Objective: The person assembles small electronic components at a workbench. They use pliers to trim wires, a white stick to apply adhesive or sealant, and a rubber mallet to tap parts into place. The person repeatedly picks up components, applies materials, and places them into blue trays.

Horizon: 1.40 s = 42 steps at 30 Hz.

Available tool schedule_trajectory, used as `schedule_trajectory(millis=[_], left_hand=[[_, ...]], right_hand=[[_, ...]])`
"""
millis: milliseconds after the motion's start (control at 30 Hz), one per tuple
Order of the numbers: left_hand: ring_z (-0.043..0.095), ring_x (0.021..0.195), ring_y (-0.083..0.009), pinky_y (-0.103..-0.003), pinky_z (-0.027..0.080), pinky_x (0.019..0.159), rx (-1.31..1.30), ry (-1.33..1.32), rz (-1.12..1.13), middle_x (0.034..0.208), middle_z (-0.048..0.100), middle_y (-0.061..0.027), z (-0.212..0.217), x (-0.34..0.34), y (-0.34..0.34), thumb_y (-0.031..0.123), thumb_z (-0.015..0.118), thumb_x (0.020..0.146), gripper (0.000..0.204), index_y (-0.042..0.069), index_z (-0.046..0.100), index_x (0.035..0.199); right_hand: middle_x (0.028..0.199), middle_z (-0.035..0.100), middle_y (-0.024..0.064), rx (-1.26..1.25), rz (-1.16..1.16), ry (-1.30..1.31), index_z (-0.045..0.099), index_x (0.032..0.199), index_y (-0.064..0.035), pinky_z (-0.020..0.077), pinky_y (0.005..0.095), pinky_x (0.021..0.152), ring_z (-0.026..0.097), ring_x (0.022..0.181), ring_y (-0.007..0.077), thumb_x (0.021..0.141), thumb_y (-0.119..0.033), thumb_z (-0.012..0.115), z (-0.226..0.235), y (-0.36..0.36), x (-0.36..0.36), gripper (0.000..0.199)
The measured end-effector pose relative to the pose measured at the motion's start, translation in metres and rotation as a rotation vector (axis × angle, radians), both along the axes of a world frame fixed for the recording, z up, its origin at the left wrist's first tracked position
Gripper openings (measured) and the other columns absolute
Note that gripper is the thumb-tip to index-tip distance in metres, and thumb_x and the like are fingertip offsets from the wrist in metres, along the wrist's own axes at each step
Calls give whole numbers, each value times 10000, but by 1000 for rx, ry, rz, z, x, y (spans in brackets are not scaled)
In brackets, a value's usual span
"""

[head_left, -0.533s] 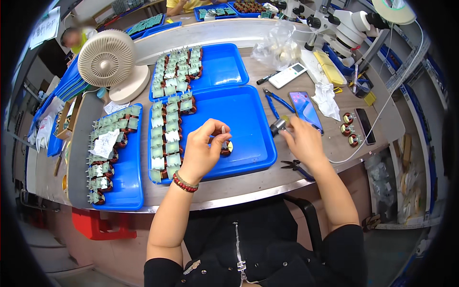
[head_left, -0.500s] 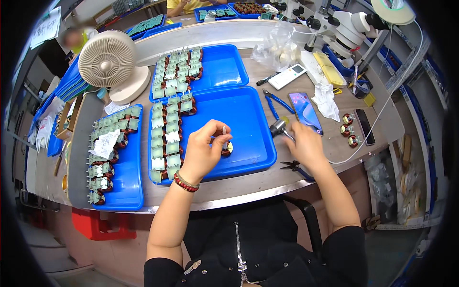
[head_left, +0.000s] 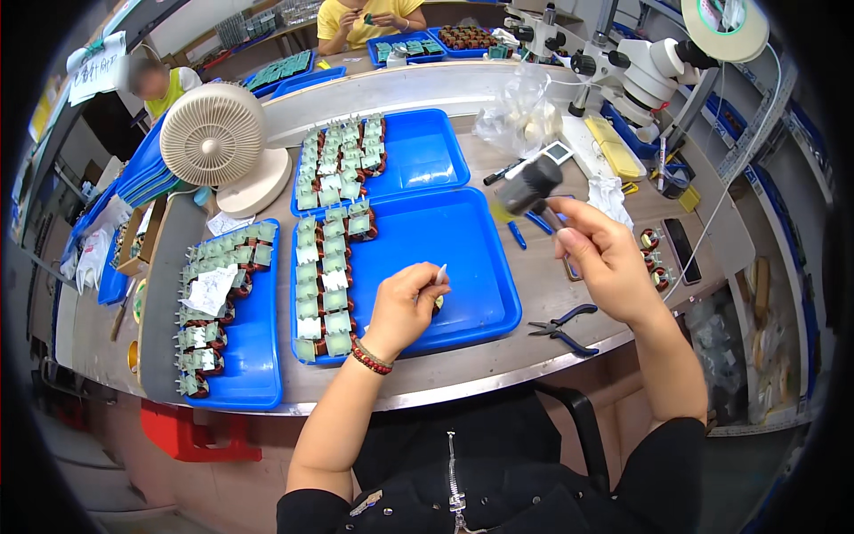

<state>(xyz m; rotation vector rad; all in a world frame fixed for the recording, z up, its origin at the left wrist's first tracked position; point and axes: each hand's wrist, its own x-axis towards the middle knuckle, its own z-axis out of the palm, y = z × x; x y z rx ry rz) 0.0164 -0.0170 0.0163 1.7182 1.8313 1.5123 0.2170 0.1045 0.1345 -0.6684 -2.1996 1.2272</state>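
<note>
My right hand (head_left: 614, 258) is wrapped round the handle of a mallet (head_left: 530, 185), its dark head raised over the table right of the front blue tray (head_left: 427, 231). Over that tray my left hand (head_left: 405, 311) is closed in a pinch, with a small white tip (head_left: 442, 273) poking up between thumb and fingers. Part of a wound coil (head_left: 437, 305) shows beside the thumb; the rest is hidden behind the hand. Rows of coils with pale green boards (head_left: 334, 280) fill the tray's left side.
More coils stand in the far tray (head_left: 427, 151) and the left tray (head_left: 245, 356). Pliers (head_left: 562, 330) lie near the table's front edge. Also around are a fan (head_left: 213, 133), a white handheld device (head_left: 558, 152), a dark phone (head_left: 681, 250) and a microscope (head_left: 636, 76).
My right hand has lifted the mallet off the table and swung it up. The left hand keeps its pinch over the front tray. The whole view has shifted slightly.
</note>
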Motion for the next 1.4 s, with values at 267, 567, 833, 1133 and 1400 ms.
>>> schedule_trajectory(millis=[267,567,833,1133,1400], left_hand=[[580,634,-250,-319,458,558,34,-7,3,706,586,-91,0,1,4,1,604,740,54,28,567,768],[571,610,-249,-325,447,539,34,35,1,679,568,-87,0,-1,4,9,599,748,52,38,556,754],[576,614,-250,-331,449,537,60,69,39,672,573,-87,-1,-1,4,33,610,748,46,37,565,755],[599,610,-249,-310,472,553,29,-31,65,720,612,-94,-5,-3,-7,23,608,740,36,33,586,767],[581,598,-221,-285,454,547,101,-12,74,697,597,-97,-10,-4,-8,-20,584,742,41,16,564,744]], right_hand=[[791,566,161,581,258,-163,481,1184,-10,473,374,615,569,686,316,752,56,508,-10,-22,-22,438],[794,562,156,711,216,-107,475,1182,12,468,383,581,562,673,313,729,65,501,-1,-23,-30,457],[793,558,166,669,255,-65,476,1182,19,461,382,602,560,691,325,729,80,510,5,-24,-36,458],[791,575,182,509,225,79,498,1164,5,464,383,628,572,729,336,772,48,501,6,-28,-43,394],[798,576,185,435,197,105,513,1146,-22,461,395,663,574,753,351,767,41,514,-3,-27,-48,384]])
